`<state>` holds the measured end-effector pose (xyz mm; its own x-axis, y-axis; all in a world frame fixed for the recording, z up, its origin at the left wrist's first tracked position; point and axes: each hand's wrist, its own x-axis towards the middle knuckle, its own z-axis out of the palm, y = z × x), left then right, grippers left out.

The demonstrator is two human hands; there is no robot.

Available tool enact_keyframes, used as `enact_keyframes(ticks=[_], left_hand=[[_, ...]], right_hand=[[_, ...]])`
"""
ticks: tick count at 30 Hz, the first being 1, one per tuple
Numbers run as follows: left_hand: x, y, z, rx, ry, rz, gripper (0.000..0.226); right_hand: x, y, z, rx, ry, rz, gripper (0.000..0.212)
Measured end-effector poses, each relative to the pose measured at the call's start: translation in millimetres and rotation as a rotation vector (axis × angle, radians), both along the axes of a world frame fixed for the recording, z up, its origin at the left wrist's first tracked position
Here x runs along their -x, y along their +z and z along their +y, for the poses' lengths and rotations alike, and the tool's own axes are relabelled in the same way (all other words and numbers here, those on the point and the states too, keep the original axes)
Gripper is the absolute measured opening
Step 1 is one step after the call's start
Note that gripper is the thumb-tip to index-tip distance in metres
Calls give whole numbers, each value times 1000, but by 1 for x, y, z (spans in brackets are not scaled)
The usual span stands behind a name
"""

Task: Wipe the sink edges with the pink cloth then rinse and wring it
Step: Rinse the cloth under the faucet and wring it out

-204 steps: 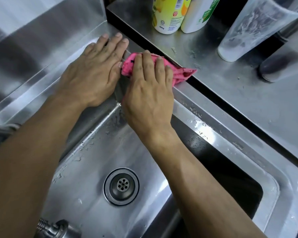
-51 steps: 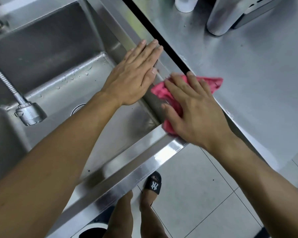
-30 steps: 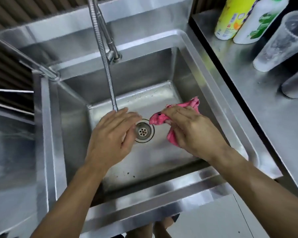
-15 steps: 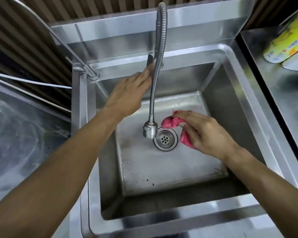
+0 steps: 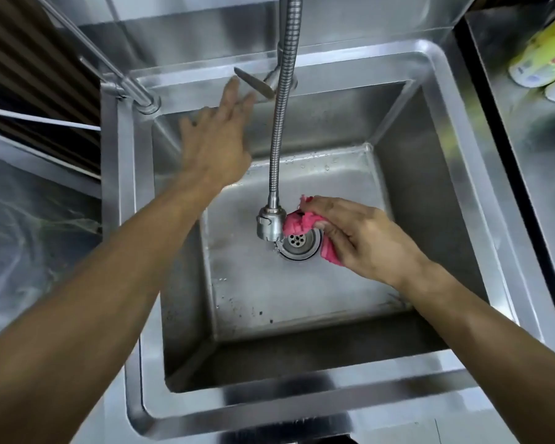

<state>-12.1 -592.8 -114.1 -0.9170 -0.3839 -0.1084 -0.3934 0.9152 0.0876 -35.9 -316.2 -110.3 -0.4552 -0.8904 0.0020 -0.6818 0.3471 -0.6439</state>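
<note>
The steel sink [image 5: 455, 174] fills the view, its drain [image 5: 298, 243] in the middle of the basin. My right hand [image 5: 362, 238] grips the bunched pink cloth [image 5: 297, 223] over the drain, right beside the spray head [image 5: 270, 223] of the flexible faucet hose [image 5: 281, 123]. My left hand [image 5: 217, 141] is stretched out with straight fingers toward the faucet lever [image 5: 253, 84] at the sink's back edge; the fingertips are at the lever, blurred by motion. No water is visible from the spray head.
A second metal pipe [image 5: 109, 62] rises from the back left corner. A yellow bottle [image 5: 545, 56] lies at the far right on the steel counter [image 5: 532, 149]. Another steel surface [image 5: 36, 238] lies to the left of the sink.
The wiping along the sink's right edge has ended. My right hand carried the cloth down into the basin beside the spray head. My left hand rose from the basin to the faucet lever.
</note>
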Motion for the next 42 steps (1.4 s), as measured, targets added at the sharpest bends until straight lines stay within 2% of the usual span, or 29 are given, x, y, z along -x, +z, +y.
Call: enact_keyframes(ticks=[1, 3, 6, 8, 10, 12, 14, 15, 16, 19, 22, 23, 25, 26, 28, 29, 31, 33, 34, 37, 39, 42], left_hand=[[-14, -1, 6, 53, -62, 33, 77], [-48, -5, 24, 9, -62, 98, 65], [-104, -22, 49, -241, 95, 240, 39], [-132, -39, 63, -376, 158, 159, 29], [-147, -59, 76, -596, 201, -98, 34], [-150, -72, 85, -861, 211, -278, 58], [-146, -78, 91, -1111, 197, -326, 84], [-142, -81, 93, -1207, 174, -327, 83], [-139, -84, 96, -1270, 153, -322, 71], [-131, -91, 103, -1296, 160, -253, 26], [-135, -104, 105, -1377, 370, -142, 16], [-137, -108, 106, -1399, 445, -134, 16], [-142, -113, 110, -1475, 619, -125, 19], [-144, -115, 112, -1510, 696, -112, 21], [-145, -117, 116, -1575, 797, -86, 25], [-144, -118, 117, -1594, 831, -81, 27], [-142, -120, 116, -1582, 936, -94, 27], [-143, -123, 109, -1592, 1064, -111, 27], [-144, -124, 103, -1613, 1078, -121, 29], [-148, -127, 86, -1663, 946, -169, 48], [-145, -129, 82, -1674, 891, -181, 56], [-138, -134, 88, -1647, 961, -30, 37]], right_hand=[[0, -1, 1, 4, 5, -3, 45], [-1, -5, 5, 20, 1, -13, 49], [-4, -10, 11, 68, 7, -41, 46], [-9, -13, 12, 115, 9, -107, 37], [-17, -18, 11, 118, -16, -270, 28], [-25, -29, 9, 50, -64, -429, 25], [-29, -40, 5, -55, -59, -502, 31], [-30, -46, 3, -99, -45, -553, 34], [-30, -52, 0, -132, -46, -615, 33], [-29, -68, -8, -120, -169, -760, 23], [-32, -81, -14, -90, -372, -857, 21], [-33, -85, -15, -101, -453, -953, 20], [-33, -92, -16, -130, -587, -1283, 19], [-32, -95, -16, -141, -602, -1436, 20], [-31, -103, -14, -202, -511, -1582, 27], [-31, -106, -13, -265, -426, -1571, 36], [-28, -111, -12, -432, -297, -1411, 54], [-21, -116, -10, -458, -318, -1296, 58], [-17, -119, -8, -390, -390, -1311, 57], [-13, -122, -8, -129, -569, -1376, 46], [-20, -122, -19, -53, -520, -1267, 42], [-38, -124, -39, -71, -426, -984, 20]])
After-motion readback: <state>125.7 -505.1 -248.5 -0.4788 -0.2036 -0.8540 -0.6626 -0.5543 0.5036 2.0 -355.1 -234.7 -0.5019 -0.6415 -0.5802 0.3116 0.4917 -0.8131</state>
